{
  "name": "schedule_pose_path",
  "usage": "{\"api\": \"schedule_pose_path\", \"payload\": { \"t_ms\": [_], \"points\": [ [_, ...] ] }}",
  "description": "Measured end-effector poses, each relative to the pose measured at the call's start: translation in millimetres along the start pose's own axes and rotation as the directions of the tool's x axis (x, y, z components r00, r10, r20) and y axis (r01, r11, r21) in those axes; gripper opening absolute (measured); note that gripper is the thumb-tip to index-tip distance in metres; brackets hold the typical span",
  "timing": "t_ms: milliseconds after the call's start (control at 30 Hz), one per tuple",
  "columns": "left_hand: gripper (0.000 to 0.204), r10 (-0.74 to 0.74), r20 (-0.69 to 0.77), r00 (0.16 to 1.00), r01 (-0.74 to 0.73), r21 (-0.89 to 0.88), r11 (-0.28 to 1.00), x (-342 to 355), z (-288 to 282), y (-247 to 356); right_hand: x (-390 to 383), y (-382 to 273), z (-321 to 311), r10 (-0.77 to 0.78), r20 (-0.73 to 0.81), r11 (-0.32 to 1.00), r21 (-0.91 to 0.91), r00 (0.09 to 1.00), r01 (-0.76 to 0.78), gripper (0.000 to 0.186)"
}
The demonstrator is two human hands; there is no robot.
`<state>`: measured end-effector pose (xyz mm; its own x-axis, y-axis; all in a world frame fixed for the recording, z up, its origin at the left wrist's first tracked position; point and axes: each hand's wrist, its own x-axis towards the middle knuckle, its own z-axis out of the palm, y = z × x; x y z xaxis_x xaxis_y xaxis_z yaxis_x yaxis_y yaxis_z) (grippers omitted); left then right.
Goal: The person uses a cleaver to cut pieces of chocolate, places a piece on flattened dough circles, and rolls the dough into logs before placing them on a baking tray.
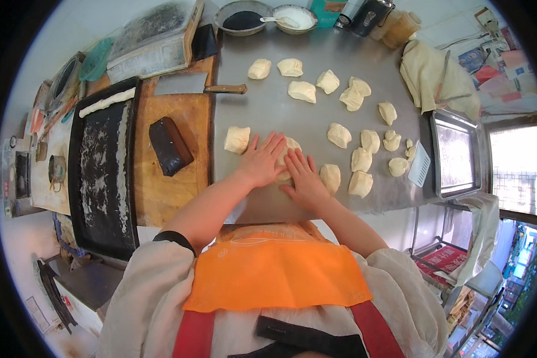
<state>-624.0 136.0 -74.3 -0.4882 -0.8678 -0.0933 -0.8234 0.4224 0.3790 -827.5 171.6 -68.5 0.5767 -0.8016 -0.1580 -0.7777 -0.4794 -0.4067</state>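
Note:
Both my hands lie flat on one pale piece of dough (292, 144) near the front of the steel table. My left hand (264, 161) covers its left side with fingers stretched out, and my right hand (307, 181) presses its right side, fingers spread. Much of this piece is hidden beneath them. Just left of my left hand sits a squarish dough piece (237, 139). Close by my right hand's fingers is another dough piece (330, 179). Several more dough pieces (339, 135) are scattered toward the back and right.
A cleaver (182, 83) rests on the wooden board (167, 200), its handle over the steel table (256, 113). Near it are a dark block (170, 146) and a black baking tray (104, 232) bearing a dough strip (107, 102). A slotted turner (420, 164) and metal tray (456, 192) lie right; bowls (243, 32) stand behind.

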Motion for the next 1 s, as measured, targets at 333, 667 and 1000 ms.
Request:
{"api": "schedule_pose_path", "payload": {
  "t_ms": [333, 667, 1000],
  "points": [
    [0.073, 0.073, 0.009, 0.997, -0.073, -0.011, 0.997, -57.1, -2.6, 9.9, -27.0, -20.7, 14.9, -0.039, 0.056, 0.997, -0.057, 0.998, 0.043, 0.092],
    [0.07, -0.086, -0.044, 0.995, 0.086, -0.019, 0.996, -91.2, 10.1, 23.2, -10.7, -32.6, 2.6, -0.085, 0.031, 0.996, -0.016, 0.996, 0.085, 0.083],
    [0.065, -0.022, -0.091, 0.996, 0.009, -0.147, 0.989, -38.0, -4.6, 5.0, 19.2, -13.9, -0.2, 0.091, 0.057, 0.993, 0.076, 0.994, -0.095, 0.079]
  ]
}}
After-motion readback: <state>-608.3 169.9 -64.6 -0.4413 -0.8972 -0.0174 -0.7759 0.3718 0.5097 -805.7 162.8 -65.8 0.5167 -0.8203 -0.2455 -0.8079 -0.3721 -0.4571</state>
